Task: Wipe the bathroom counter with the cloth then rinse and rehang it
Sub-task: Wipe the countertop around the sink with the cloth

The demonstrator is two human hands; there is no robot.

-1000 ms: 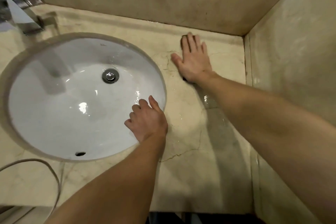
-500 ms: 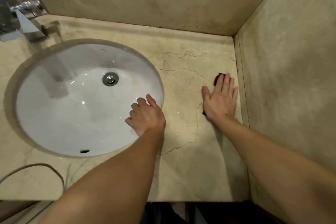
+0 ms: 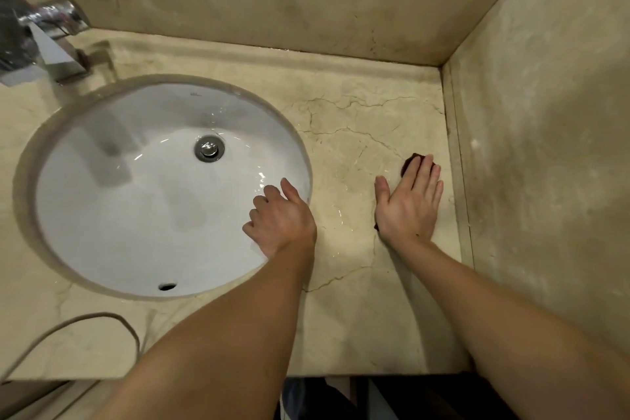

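Note:
A small dark cloth lies flat on the beige marble counter, close to the right wall. My right hand presses down on it with fingers stretched out, so only its far corner and a sliver by my wrist show. My left hand rests on the right rim of the white oval sink, fingers curled over the edge, holding nothing. The counter between my hands shines wet.
A chrome tap stands at the back left of the sink. A thin cable loops over the counter's front left. Marble walls close the back and right side. The counter's front edge runs below my forearms.
My right hand slid the cloth from the back of the counter toward me and to the right, ending beside the right wall. My left hand stayed on the sink rim.

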